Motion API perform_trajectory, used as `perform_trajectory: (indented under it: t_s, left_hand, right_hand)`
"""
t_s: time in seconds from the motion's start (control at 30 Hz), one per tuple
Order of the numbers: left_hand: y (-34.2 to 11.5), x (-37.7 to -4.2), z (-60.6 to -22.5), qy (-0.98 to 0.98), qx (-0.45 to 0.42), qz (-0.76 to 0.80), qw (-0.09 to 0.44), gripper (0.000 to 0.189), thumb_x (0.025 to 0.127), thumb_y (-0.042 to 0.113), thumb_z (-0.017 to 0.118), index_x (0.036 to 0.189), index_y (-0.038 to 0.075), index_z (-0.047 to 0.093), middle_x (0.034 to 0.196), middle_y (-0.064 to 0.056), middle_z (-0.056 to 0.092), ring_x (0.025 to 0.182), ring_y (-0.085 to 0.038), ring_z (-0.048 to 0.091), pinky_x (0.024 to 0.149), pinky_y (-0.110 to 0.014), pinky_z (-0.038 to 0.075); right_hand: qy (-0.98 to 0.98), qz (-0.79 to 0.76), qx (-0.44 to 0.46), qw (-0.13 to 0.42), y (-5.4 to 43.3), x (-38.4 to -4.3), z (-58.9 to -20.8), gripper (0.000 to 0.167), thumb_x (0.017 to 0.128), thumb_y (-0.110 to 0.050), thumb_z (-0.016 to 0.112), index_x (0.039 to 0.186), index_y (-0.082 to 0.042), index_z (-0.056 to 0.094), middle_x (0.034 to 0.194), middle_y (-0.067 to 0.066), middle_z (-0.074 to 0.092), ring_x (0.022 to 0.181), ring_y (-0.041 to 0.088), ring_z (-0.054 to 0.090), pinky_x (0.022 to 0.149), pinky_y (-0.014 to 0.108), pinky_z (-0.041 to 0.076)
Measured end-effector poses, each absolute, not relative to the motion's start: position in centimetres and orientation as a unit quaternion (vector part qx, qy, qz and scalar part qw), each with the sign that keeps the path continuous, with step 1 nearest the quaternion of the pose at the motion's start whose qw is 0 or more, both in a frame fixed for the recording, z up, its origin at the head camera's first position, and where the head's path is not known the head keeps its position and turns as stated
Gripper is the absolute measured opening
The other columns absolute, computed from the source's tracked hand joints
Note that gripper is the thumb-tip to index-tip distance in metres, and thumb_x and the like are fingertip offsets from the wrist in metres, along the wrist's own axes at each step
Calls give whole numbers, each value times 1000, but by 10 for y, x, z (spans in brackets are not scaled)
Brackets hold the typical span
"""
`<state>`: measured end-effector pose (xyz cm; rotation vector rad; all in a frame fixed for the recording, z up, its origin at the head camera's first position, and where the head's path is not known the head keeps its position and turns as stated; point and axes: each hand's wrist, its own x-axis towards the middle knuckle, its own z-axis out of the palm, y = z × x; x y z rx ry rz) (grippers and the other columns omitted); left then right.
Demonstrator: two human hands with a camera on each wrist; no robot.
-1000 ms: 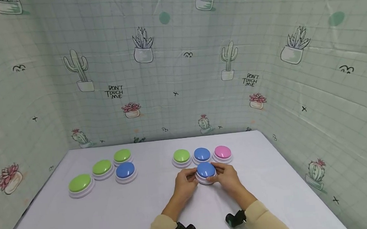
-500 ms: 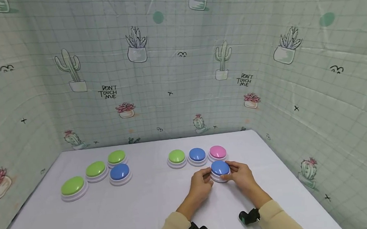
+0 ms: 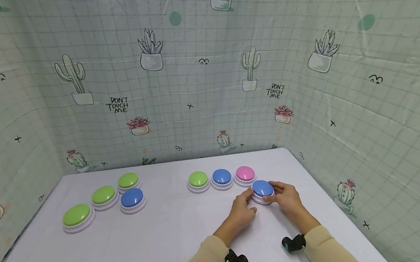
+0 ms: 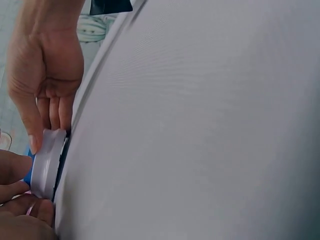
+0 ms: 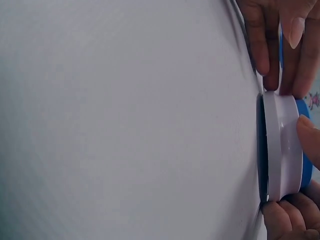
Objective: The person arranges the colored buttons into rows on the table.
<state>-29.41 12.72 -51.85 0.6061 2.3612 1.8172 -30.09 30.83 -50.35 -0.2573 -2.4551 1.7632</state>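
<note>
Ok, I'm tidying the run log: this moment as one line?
left hand: touching blue button; right hand: gripping it; row beyond: green button, second blue button, pink button; surface: white table

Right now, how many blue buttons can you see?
3: one blue button between left hand and right hand, another between green button and pink button, a third in the left group.

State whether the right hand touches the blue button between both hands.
Touching: the right wrist view shows the right hand with fingers against the blue button.
</note>
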Motion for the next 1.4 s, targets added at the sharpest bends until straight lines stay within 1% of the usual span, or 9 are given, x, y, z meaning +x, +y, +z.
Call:
perform_trajectory:
  t_s: [0.2,0.43,0.53,0.67,0.8,0.9,1.03,1.13,1.4]
  left_hand:
    - [139,-303,-515,782,205,586,61,68,86,-17,62,152,-11,45,165,-20,39,146,-38,45,119,-41,40]
    - [153,-317,-517,765,195,610,76,71,85,-18,63,153,-11,43,167,-20,35,143,-38,49,115,-39,46]
    - [155,-323,-520,766,182,613,69,71,86,-19,63,153,-11,43,167,-19,36,139,-38,54,113,-38,48]
    - [157,-330,-523,762,177,620,65,71,85,-20,62,153,-11,42,165,-21,36,139,-38,53,113,-38,48]
    - [160,-336,-524,766,190,612,58,73,81,-22,56,152,-14,42,163,-25,36,144,-39,48,115,-39,45]
    - [164,-338,-525,781,212,587,25,75,74,-21,50,148,-17,45,159,-28,39,141,-40,50,113,-37,48]
    - [167,-337,-521,796,217,566,14,76,72,-20,50,148,-16,47,158,-28,40,138,-38,53,112,-35,49]
    - [170,-336,-517,801,208,560,35,76,75,-20,53,151,-13,45,162,-24,37,142,-36,49,114,-36,47]
    - [175,-341,-518,803,209,555,54,82,74,-16,53,155,-9,41,168,-20,32,146,-33,46,115,-33,45]
  right_hand:
    - [-806,581,-102,52,318,-308,-503,75,85,3,84,150,10,48,152,33,46,147,45,41,122,54,33]
    - [-781,607,-129,69,323,-322,-509,76,85,9,81,152,9,46,155,33,44,149,44,39,123,52,33]
    - [-775,613,-132,76,320,-328,-511,75,85,11,79,152,9,46,155,33,44,149,44,39,122,51,34]
    - [-775,610,-138,91,315,-336,-511,73,86,13,78,152,10,47,154,32,45,148,43,40,122,50,35]
    - [-771,610,-149,102,314,-340,-511,72,86,13,77,152,10,46,154,32,46,148,43,40,122,49,35]
    - [-765,617,-151,105,316,-343,-510,72,86,13,76,151,11,46,154,32,45,149,42,40,122,49,34]
    - [-765,616,-151,113,318,-347,-510,72,86,12,76,151,11,46,155,31,45,149,41,40,122,48,34]
    - [-767,610,-154,122,319,-349,-511,71,86,11,77,151,11,47,154,31,45,149,40,40,122,47,36]
    - [-766,609,-166,120,321,-356,-508,72,90,7,76,154,9,43,155,30,45,150,39,40,122,47,35]
